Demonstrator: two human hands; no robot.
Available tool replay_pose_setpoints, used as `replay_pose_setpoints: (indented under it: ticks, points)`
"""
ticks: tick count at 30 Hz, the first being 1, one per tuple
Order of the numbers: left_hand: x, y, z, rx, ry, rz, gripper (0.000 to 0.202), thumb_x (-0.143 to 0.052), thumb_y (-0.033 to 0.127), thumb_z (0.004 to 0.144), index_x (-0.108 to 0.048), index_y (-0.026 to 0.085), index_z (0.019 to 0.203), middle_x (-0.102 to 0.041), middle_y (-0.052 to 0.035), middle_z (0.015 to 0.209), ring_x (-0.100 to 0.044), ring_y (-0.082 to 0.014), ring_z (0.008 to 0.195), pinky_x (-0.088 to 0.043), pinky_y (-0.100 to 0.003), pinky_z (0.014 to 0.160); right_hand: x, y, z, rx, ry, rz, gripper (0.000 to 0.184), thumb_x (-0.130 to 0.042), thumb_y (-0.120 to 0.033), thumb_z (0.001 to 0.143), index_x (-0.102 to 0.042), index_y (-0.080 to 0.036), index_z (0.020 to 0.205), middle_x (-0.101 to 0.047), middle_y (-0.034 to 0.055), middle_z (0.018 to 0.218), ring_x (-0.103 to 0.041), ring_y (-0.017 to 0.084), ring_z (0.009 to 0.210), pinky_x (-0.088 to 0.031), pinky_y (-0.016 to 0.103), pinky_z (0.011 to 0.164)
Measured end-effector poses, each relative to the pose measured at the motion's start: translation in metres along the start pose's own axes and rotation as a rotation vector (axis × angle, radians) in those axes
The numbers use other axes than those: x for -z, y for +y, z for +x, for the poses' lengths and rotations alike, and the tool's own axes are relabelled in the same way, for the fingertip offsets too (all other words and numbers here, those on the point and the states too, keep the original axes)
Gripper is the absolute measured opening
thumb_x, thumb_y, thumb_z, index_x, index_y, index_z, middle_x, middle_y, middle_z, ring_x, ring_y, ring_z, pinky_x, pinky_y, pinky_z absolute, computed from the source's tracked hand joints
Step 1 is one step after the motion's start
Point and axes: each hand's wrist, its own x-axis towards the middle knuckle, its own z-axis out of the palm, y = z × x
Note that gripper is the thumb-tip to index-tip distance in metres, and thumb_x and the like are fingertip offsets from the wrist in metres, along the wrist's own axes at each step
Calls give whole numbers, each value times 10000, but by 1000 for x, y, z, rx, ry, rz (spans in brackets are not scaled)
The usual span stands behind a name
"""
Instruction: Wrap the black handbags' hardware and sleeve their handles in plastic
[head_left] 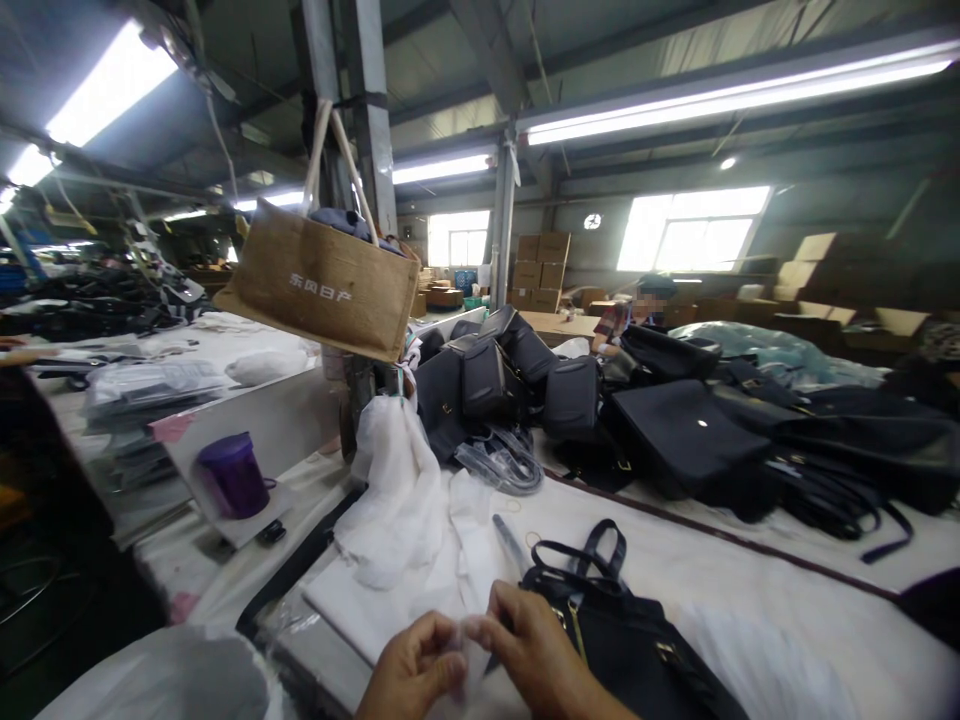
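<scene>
At the bottom of the view my left hand (415,668) and my right hand (531,650) meet, both pinching a small piece of thin clear plastic (459,638) between their fingertips. Right beside my right hand lies a black handbag (630,645) with looped handles and gold hardware. Under and behind my hands is a heap of white cloth bags (409,520) on the white worktable (787,610).
A pile of black bags (675,420) fills the far side of the table. A brown jute tote (322,280) hangs from a pillar. A purple cup (234,475) stands at left. A person (637,305) sits beyond the pile; cardboard boxes (540,260) stand behind.
</scene>
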Motion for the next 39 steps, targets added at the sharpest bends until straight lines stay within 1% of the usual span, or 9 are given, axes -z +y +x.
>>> replay_pose_setpoints:
  ticks: [3, 8, 13, 17, 21, 29, 32, 35, 39]
  points:
    - [-9, 5, 0, -72, 71, -7, 476, -816, 459, 629, -623, 147, 933, -640, -8, 735, -554, -116, 598, -404, -226, 568, -2, 1, -1, 5, 7, 5, 322, -608, -384, 814, -440, -197, 613, -439, -63, 554, -436, 113, 574, -286, 232, 542]
    - [-16, 6, -4, -88, 163, -31, 308, -754, 385, 714, -541, 175, 787, -593, 39, 612, -519, -102, 491, -410, -232, 512, -15, 6, 2, 44, 11, 60, 408, -555, -497, 841, -398, -202, 607, -392, -65, 560, -411, 106, 565, -286, 221, 518]
    - [-2, 6, -12, -45, 211, 41, 296, -726, 401, 736, -554, 163, 697, -558, 41, 537, -483, -96, 484, -380, -209, 488, -23, 17, 13, 16, -234, -153, 376, -242, -395, 985, -478, -186, 782, -569, -22, 612, -515, 101, 495, -363, 189, 445]
    - [15, -2, -14, -56, 249, 52, 321, -731, 439, 722, -574, 161, 696, -539, 47, 525, -472, -98, 472, -378, -209, 478, -15, 32, 26, 121, -283, -401, 152, -467, -238, 888, -595, -183, 947, -700, 40, 813, -653, 163, 733, -446, 233, 622]
    - [31, -10, -19, -52, 259, 73, 339, -710, 475, 738, -580, 162, 730, -555, 40, 531, -477, -102, 488, -361, -212, 506, -24, 50, 39, 284, -422, -696, 261, -737, -225, 653, -687, -181, 905, -713, 118, 929, -657, 308, 880, -470, 354, 714]
    - [48, -7, -29, -77, 320, 144, 310, -763, 442, 684, -630, 163, 691, -555, 38, 599, -482, -111, 609, -363, -206, 607, -59, 66, 46, 466, -526, -1001, 263, -649, -145, 709, -655, -85, 964, -692, 193, 907, -650, 336, 860, -495, 423, 711]
    - [52, -9, -31, -114, 343, 193, 283, -762, 428, 683, -644, 172, 700, -566, 32, 647, -493, -120, 645, -377, -204, 627, -49, 59, 45, 490, -510, -989, 179, -625, -115, 709, -654, -118, 886, -700, 162, 879, -662, 310, 839, -481, 377, 699]
    - [56, -11, -34, -155, 383, 235, 271, -748, 428, 692, -641, 179, 696, -592, 18, 703, -524, -143, 700, -403, -210, 677, -23, 41, 41, 450, -415, -934, 182, -496, -146, 842, -599, -155, 992, -709, 113, 862, -675, 237, 757, -437, 287, 622]
    - [59, -13, -38, -159, 403, 238, 255, -738, 420, 707, -639, 185, 696, -590, 16, 715, -525, -142, 705, -404, -206, 682, 16, 11, 24, 370, -344, -625, 206, -376, -250, 961, -545, -246, 1080, -697, -2, 728, -640, 144, 625, -341, 216, 533]
